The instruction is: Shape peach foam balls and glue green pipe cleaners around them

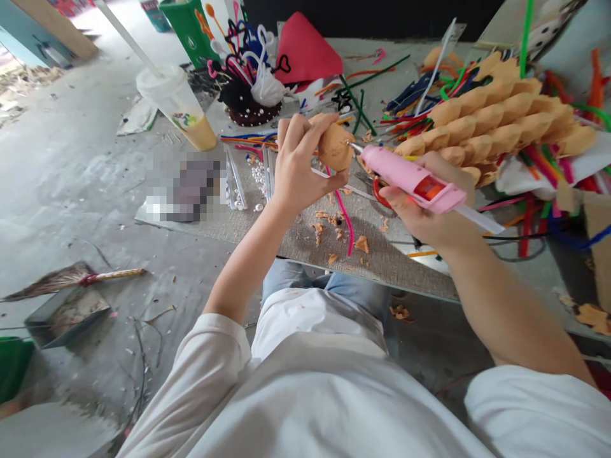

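Tan fuzzy lump (334,147) held up over the worktop (382,261), just 12 o'clock of frame centre. It is pinched in the left hand (298,168), fingers (305,130) closed narrow round its left side, thumb underneath. Right hand (429,213) sits at 3 o'clock of the lump, fingers wrapped tight on a pink glue gun (410,180), nozzle touching the lump's right edge. Clear glue stick (482,221) pokes out the back of the gun.

Step in hand looks like gluing on the lump. To do it well, my call:
- nozzle on the exact spot, light squeeze
- lump steady, no turning while glue runs
- left fingertips off the hot tip, since they are close by on the same small piece

Around:
- 6 o'clock of the lump: pink pipe cleaner (344,219), with tan scraps (361,243) scattered on the worktop below.
- 2 o'clock: row of tan twisted cones (496,121) just beyond the gun, with a heap of coloured pipe cleaners (410,95) near them.
- 11 o'clock: dark beaded piece (252,95) with white loops, red cone (305,51) behind it.
- 10 o'clock: drink cup (179,105).
- Just left of the left wrist: loose beads (258,184).
- 8 o'clock, on the floor: broom (71,278) and dustpan (67,315).

In the way: the cones crowd the gun hand, and the pink pipe cleaner could snag. Something red under the right hand, cannot tell what.
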### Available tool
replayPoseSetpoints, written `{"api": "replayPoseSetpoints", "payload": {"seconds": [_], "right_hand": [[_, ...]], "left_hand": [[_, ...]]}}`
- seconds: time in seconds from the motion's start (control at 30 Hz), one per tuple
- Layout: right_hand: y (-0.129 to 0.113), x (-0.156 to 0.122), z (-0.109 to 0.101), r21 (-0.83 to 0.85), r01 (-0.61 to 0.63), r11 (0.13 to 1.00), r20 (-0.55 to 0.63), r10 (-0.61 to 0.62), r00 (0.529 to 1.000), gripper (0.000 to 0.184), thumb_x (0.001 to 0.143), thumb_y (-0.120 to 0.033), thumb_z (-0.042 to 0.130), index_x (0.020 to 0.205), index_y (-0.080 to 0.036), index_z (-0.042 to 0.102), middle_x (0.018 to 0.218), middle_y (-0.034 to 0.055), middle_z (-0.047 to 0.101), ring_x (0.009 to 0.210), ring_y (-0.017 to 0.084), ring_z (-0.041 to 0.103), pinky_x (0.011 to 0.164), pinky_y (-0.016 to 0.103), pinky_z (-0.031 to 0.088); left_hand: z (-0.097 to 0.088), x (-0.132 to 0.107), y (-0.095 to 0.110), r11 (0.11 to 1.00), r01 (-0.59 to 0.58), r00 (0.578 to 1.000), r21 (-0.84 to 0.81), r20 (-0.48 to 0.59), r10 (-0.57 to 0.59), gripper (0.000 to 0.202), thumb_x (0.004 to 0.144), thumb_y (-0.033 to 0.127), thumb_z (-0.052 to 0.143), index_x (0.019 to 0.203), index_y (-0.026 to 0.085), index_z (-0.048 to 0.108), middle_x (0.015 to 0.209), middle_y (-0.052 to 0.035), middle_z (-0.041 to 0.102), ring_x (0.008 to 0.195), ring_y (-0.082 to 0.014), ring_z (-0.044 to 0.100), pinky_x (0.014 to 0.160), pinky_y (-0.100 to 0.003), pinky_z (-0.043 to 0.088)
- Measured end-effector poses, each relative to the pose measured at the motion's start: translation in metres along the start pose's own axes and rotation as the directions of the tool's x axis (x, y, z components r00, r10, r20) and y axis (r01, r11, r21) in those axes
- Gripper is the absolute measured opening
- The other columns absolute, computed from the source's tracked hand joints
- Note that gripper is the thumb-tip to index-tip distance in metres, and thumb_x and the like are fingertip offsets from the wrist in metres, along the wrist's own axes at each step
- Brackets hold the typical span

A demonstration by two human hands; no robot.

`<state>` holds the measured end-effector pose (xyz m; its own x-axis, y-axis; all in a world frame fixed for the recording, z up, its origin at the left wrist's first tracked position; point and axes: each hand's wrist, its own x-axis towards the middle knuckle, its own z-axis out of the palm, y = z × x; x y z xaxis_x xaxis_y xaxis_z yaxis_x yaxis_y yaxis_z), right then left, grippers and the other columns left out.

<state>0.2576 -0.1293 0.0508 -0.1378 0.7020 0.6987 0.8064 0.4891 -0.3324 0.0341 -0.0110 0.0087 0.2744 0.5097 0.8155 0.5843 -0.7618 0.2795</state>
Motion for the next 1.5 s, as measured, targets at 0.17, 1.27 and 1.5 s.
{"api": "replayPoseSetpoints", "payload": {"seconds": [0.17, 1.27, 1.5], "right_hand": [[0.003, 0.000, 0.000, 0.023, 0.023, 0.999, 0.047, -0.024, 0.999, 0.055, 0.090, -0.080, 0.053, 0.074, -0.027, 0.045, 0.064, 0.0021, 0.056, 0.060, 0.020, 0.054, 0.057, 0.036, 0.039], [0.004, -0.002, 0.004, -0.007, 0.031, 0.999, 0.001, -0.031, 1.000, 0.057, 0.091, -0.079, 0.053, 0.072, -0.026, 0.045, 0.061, 0.0005, 0.050, 0.058, 0.016, 0.045, 0.059, 0.035, 0.037], [0.010, -0.002, 0.008, -0.018, 0.095, 0.995, -0.079, -0.096, 0.992, 0.054, 0.093, -0.074, 0.055, 0.071, -0.025, 0.047, 0.059, -0.0009, 0.047, 0.058, 0.016, 0.044, 0.061, 0.034, 0.037]], "left_hand": [[-0.002, 0.000, 0.004, 0.998, 0.034, 0.999, -0.057, 0.032, -0.032, 0.077, 0.074, 0.067, 0.079, 0.137, 0.032, 0.054, 0.113, -0.0108, 0.057, 0.115, -0.0334, 0.053, 0.105, -0.060, 0.050], [-0.003, 0.004, 0.005, 0.989, -0.009, 1.000, -0.147, -0.009, 0.008, 0.071, 0.078, 0.068, 0.075, 0.139, 0.034, 0.058, 0.104, -0.0096, 0.061, 0.099, -0.0269, 0.052, 0.091, -0.055, 0.051], [-0.004, 0.003, 0.007, 0.995, -0.018, 1.000, -0.102, -0.006, 0.018, 0.072, 0.078, 0.063, 0.078, 0.141, 0.036, 0.056, 0.105, -0.0087, 0.059, 0.102, -0.0277, 0.054, 0.094, -0.055, 0.051]]}}
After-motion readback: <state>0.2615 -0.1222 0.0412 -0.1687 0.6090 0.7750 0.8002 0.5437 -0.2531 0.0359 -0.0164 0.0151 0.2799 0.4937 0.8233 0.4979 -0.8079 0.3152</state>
